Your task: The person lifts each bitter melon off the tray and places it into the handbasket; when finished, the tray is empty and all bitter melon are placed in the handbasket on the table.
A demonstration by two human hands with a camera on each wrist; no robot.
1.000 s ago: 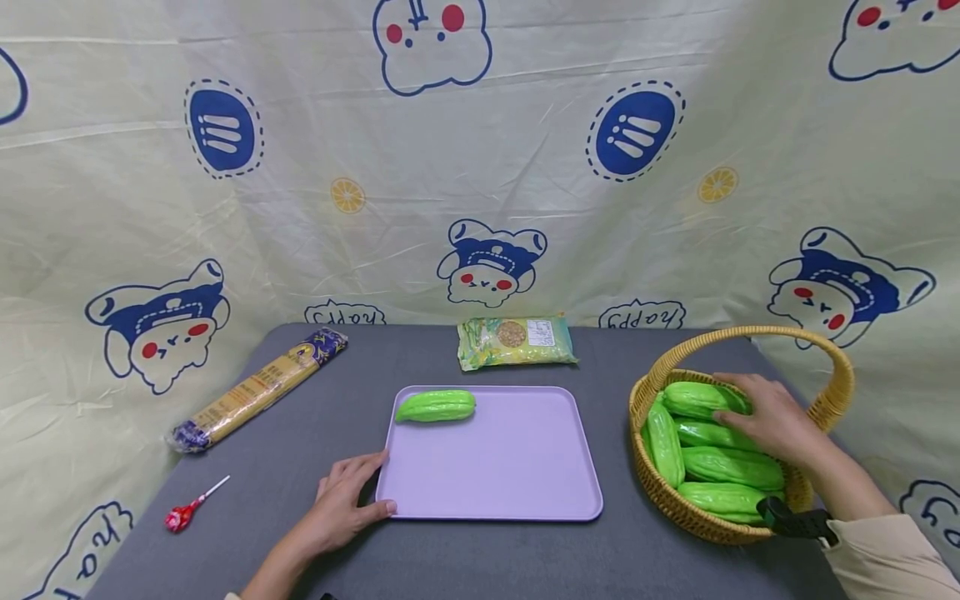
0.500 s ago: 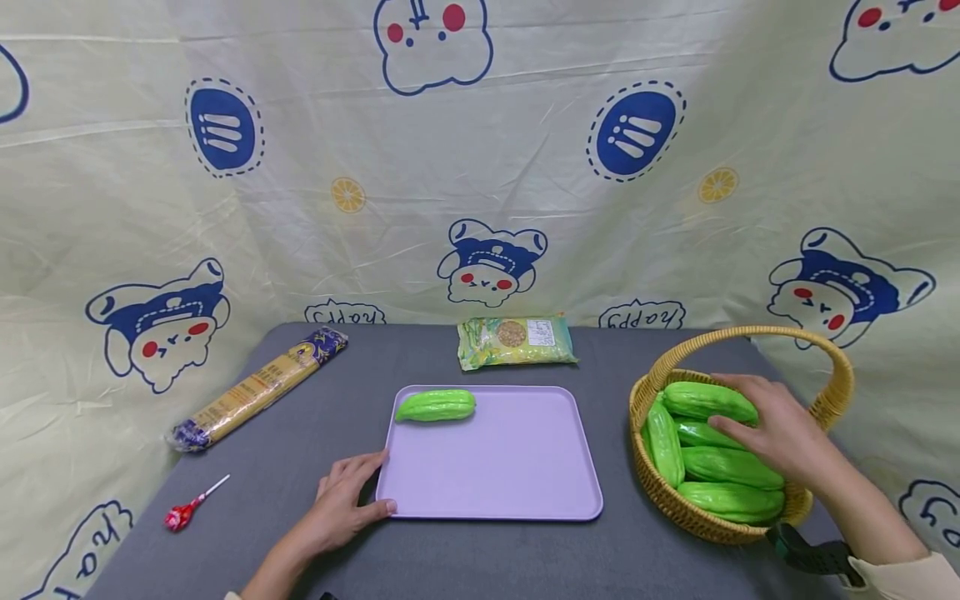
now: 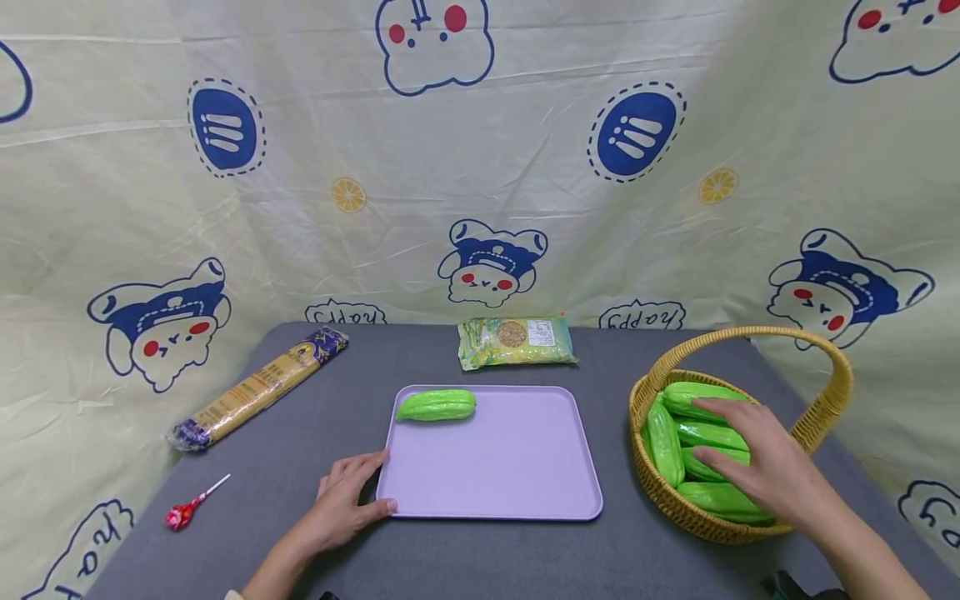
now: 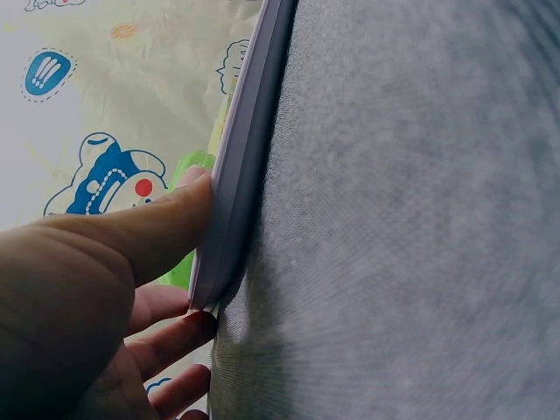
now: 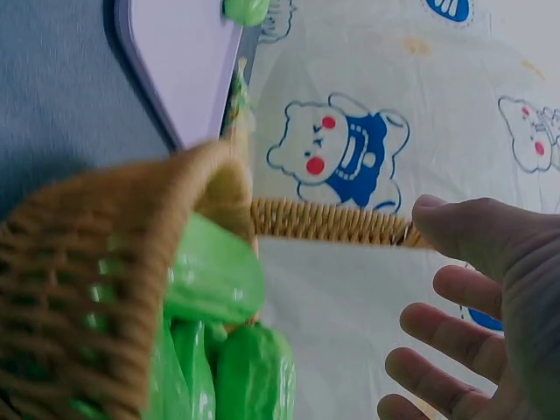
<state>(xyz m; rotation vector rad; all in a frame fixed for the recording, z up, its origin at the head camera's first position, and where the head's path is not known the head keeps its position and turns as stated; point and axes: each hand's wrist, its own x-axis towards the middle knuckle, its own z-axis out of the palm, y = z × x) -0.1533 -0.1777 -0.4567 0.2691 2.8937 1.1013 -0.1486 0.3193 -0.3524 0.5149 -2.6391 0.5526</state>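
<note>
My left hand [image 3: 342,506] rests against the left edge of a lilac tray [image 3: 495,467], its thumb on the rim by the front corner. In the left wrist view the fingertips touch the tray's edge [image 4: 234,175]. One ridged green bitter melon [image 3: 437,405] lies at the tray's back left. On the right, my right hand [image 3: 776,467] hovers over a wicker basket [image 3: 647,479], fingers spread and holding nothing. Several bitter melons [image 3: 663,443] fill the basket; the hand hides some. In the right wrist view, the thumb overlaps the basket handle [image 5: 332,220] in the picture; contact cannot be told.
A long noodle pack [image 3: 258,390] lies slanted at the left. A red lollipop [image 3: 183,513] is on the grey table [image 3: 517,558] at front left. Behind the tray sits a green and yellow food packet [image 3: 517,342]. The basket's tall handle [image 3: 750,332] arches above its rim.
My right hand has drawn away from the back bitter melon, toward the front of the basket, with its fingers spreading. The left hand and the tray have stayed put.
</note>
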